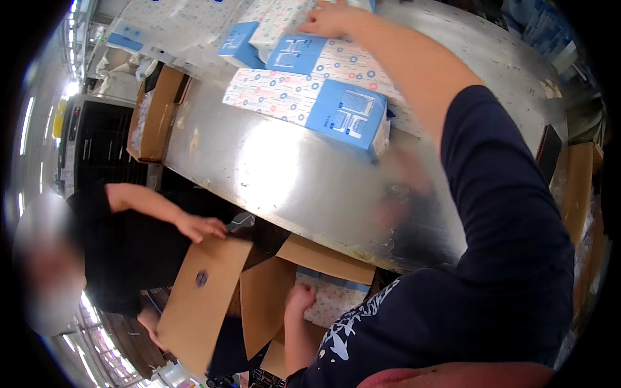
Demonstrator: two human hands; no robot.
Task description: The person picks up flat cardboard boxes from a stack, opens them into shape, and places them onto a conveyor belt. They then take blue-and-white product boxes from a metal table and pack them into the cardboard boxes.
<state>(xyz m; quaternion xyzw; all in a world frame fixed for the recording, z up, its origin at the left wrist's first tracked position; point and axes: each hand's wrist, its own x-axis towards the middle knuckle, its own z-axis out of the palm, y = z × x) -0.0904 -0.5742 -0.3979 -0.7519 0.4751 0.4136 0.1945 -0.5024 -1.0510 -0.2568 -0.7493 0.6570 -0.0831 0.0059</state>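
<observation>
In the head view the right hand (330, 18) is stretched far over the metal table (284, 174); its fingers lie flat and a little apart on a white patterned package (284, 22) at the far edge, pressing on it and not closed around it; the left hand (301, 299) is low, below the table edge, inside an open cardboard box (272, 310); its fingers are curled together into a loose fist, and it rests on a patterned package (333, 301) that lies in this box; whether it grips the package I cannot tell. On the table lie several long flat packages, white with small blue and red rings and a plain blue end; the nearest one (307, 103) lies across, its blue end to the right. At the left another person's hand (200, 227) touches a cardboard flap (204, 297).
</observation>
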